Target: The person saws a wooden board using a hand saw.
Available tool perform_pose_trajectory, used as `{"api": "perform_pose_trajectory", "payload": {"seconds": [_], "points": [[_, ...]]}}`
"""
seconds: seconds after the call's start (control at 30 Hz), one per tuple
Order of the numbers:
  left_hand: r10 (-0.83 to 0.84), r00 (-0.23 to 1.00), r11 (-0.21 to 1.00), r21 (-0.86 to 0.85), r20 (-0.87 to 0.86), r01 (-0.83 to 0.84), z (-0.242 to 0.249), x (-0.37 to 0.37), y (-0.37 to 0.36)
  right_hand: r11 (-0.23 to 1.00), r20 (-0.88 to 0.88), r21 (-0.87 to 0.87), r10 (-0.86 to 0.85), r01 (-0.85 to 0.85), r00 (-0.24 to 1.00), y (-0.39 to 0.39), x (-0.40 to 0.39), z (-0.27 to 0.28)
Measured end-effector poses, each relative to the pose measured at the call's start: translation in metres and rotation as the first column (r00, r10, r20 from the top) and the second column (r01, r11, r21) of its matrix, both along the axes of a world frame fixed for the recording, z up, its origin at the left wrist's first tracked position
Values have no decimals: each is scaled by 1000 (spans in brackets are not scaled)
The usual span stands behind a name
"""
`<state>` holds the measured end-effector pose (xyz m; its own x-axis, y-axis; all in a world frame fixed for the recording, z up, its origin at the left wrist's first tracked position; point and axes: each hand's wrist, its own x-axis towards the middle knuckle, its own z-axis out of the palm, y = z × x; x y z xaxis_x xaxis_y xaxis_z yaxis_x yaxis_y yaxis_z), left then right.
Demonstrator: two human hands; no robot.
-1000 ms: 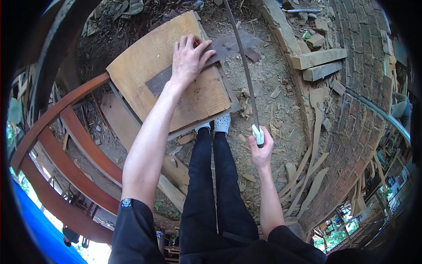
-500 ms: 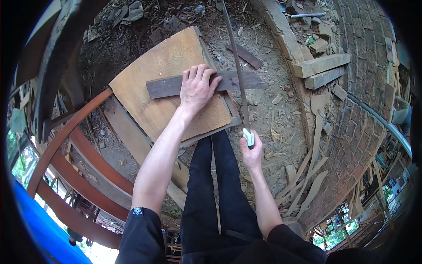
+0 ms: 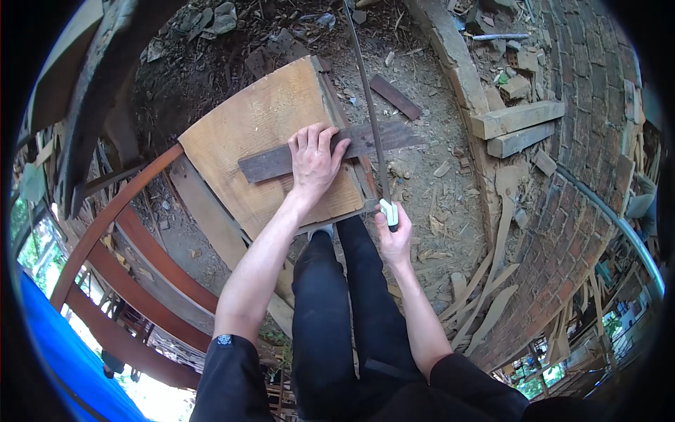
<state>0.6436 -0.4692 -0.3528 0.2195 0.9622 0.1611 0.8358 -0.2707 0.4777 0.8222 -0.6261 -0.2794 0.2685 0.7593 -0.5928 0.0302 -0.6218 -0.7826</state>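
Observation:
A dark wooden plank point(image 3: 264, 165) lies across a light wooden block top point(image 3: 246, 116), its pointed right end jutting past the block's edge. My left hand point(image 3: 316, 162) is closed over the middle of the plank, fingers across it and pressing it down. In my right hand point(image 3: 396, 239) is the pale green handle of a handsaw point(image 3: 370, 102). The saw's long, narrow blade points away from me and crosses the overhanging part of the plank, just right of the block. Its teeth are too small to make out.
Curved reddish-brown wooden rails point(image 3: 116, 186) stand at left. A short dark board point(image 3: 395, 97) lies on the dirt ahead. To the right are two squared timbers point(image 3: 519, 119), thin wood offcuts point(image 3: 492, 309) and a brick surface point(image 3: 562, 232). My legs are below the block.
The saw and my right hand have shifted slightly left in view, with the blade still across the plank. The plank appears a little more tilted under my left hand. The camera view has moved slightly.

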Motion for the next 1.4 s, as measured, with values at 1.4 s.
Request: {"api": "perform_pose_trajectory", "payload": {"seconds": [1.4], "points": [[10, 995, 987, -161, 102, 6, 48, -40, 42, 991, 185, -95, 114, -98, 976, -28, -35, -33]]}}
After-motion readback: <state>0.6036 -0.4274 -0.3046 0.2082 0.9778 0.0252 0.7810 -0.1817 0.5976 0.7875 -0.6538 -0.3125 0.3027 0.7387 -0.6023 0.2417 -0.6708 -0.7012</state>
